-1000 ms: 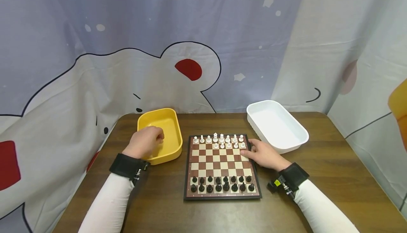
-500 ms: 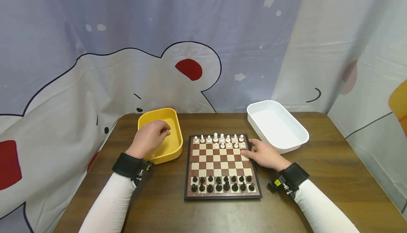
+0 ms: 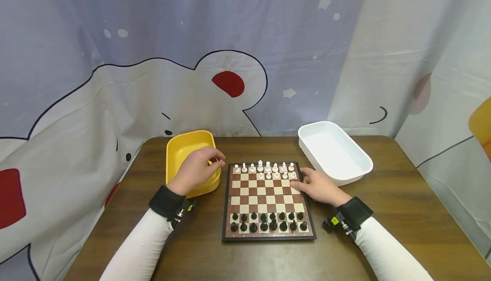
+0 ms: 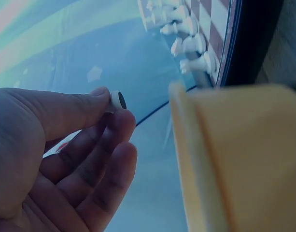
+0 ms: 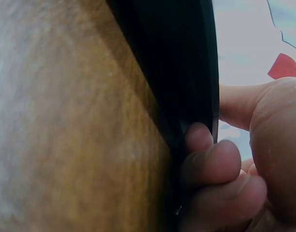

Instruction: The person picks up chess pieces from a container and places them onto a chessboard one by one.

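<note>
My left hand (image 3: 197,166) is over the right rim of the yellow tray (image 3: 216,174). Thumb and index finger pinch a small white chess piece (image 4: 118,100); its dark round base shows in the left wrist view, the rest hidden by the fingers. The chessboard (image 3: 253,191) lies at the middle of the table. White chess pieces (image 3: 260,165) line its far edge, with a shorter row of white pawns (image 3: 268,175) before them at the right. Two rows of black chess pieces (image 3: 263,225) stand at the near side. My right hand (image 3: 320,186) holds the board's right edge, thumb on top, fingers along the side.
A white tray (image 3: 368,166) stands behind my right hand, at the back right of the wooden table (image 3: 184,255). The yellow tray sits left of the board, close to it. A printed curtain (image 3: 161,102) hangs right behind the table.
My left hand has risen from inside the yellow tray and moved right toward the chessboard, the small white chess piece between its fingers. The right hand has stayed at the board's edge.
</note>
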`<state>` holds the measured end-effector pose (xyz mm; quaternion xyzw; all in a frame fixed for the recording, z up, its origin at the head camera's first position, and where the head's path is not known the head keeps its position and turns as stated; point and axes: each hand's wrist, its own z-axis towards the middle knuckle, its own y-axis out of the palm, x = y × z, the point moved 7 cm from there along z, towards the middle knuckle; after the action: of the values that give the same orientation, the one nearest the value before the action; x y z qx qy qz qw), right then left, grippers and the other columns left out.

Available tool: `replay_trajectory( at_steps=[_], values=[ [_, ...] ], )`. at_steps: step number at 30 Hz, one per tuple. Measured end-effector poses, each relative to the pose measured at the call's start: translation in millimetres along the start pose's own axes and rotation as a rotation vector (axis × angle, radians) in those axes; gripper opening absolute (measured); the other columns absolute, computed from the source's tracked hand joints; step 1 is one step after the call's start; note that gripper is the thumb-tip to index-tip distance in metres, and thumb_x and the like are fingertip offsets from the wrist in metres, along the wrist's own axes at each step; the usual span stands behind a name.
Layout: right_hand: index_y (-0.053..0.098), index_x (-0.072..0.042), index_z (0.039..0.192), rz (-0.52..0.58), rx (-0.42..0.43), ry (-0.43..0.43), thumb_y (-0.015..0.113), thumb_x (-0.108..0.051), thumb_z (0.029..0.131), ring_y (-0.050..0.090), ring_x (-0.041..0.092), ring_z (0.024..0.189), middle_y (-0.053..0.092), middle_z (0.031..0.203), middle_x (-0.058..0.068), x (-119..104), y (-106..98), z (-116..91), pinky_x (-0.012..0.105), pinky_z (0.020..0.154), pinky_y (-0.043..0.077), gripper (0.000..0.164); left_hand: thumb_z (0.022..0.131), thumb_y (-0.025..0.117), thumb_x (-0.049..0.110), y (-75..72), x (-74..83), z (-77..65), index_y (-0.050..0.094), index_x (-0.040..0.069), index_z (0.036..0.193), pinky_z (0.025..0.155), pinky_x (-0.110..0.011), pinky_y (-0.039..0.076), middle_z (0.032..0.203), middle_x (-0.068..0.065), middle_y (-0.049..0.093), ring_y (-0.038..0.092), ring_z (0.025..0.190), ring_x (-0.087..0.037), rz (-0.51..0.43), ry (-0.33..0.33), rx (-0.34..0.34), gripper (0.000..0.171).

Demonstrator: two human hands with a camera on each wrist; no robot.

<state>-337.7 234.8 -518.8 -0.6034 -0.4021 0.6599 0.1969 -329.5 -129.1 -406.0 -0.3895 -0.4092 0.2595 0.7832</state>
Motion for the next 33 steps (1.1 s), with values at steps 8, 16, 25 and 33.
replay_trajectory(
  at_steps=[8,16,25,33],
  values=[
    [0.043,0.016,0.159,0.001,0.001,0.002,0.073,-0.052,0.106,0.055,0.015,0.057,0.065,0.072,0.001,0,-1,-1,0.032,0.053,0.042,0.092,0.100,0.084,0.010,21.9,15.1,3.5,0.083,0.008,0.110,0.087,-0.043,0.062,0.105,-0.003,0.078,0.071,0.094,-0.022,0.019,0.052,-0.016,0.010],
    [0.043,0.017,0.158,-0.004,-0.001,-0.001,0.073,-0.053,0.106,0.057,0.015,0.059,0.066,0.074,0.001,-1,0,0,0.032,0.054,0.043,0.092,0.100,0.084,0.009,45.6,27.9,9.0,0.083,0.007,0.109,0.084,-0.040,0.061,0.106,-0.005,0.079,0.071,0.090,-0.020,0.042,0.063,-0.049,0.010],
    [0.043,0.018,0.157,-0.009,0.007,-0.017,0.073,-0.052,0.106,0.055,0.015,0.058,0.065,0.072,0.001,-3,-2,0,0.032,0.053,0.042,0.091,0.101,0.079,0.002,68.2,39.7,17.1,0.084,0.006,0.111,0.085,-0.040,0.062,0.107,-0.006,0.080,0.073,0.093,-0.020,0.034,0.108,-0.087,0.011],
    [0.043,0.018,0.157,-0.002,0.003,-0.014,0.073,-0.052,0.106,0.054,0.015,0.057,0.063,0.071,0.001,-4,-1,0,0.031,0.053,0.041,0.091,0.104,0.078,0.006,83.4,41.9,23.1,0.085,0.005,0.115,0.092,-0.041,0.063,0.111,-0.008,0.080,0.076,0.101,-0.023,0.051,0.117,-0.128,0.013]
  ],
)
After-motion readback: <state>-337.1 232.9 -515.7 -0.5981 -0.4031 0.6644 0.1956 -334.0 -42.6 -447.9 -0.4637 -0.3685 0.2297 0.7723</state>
